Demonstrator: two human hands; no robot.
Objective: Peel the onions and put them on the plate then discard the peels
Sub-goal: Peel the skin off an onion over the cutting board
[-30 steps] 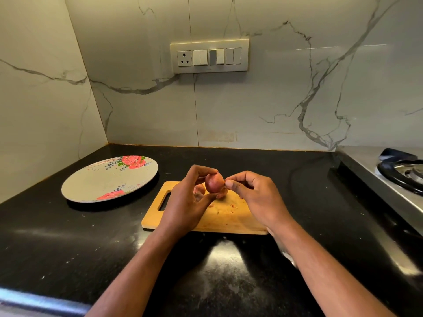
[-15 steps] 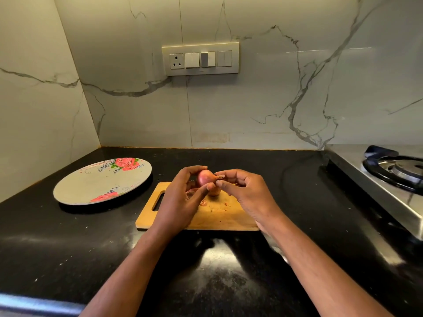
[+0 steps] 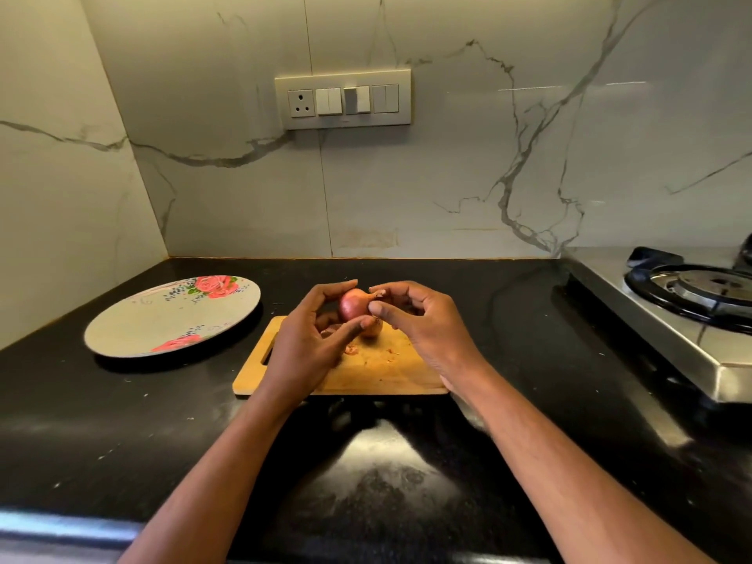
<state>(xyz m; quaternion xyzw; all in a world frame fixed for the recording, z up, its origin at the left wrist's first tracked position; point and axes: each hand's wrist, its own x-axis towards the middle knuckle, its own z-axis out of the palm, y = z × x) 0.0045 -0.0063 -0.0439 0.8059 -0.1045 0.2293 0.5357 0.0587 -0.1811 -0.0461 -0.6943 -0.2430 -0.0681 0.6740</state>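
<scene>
At left of centre the plate (image 3: 134,333) is sitting bare, so no onion is peeled yet. The likely slip: the dry skin tearing off in small flakes and scattering over the cutting board (image 3: 368,372), or the round onion (image 3: 353,305) squirting free if pinched too hard. In mid-frame the left hand (image 3: 303,346) is cradling it above the board, fingers curled round it. Just right, the right hand (image 3: 423,323) is pinching its stem tip, thumb and forefinger together.

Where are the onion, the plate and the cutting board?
onion (image 3: 352,304), head view, on its pink skin between the hands.
plate (image 3: 162,321), head view, on its bare grey middle.
cutting board (image 3: 382,372), head view, on its bare wood near the front edge.
</scene>
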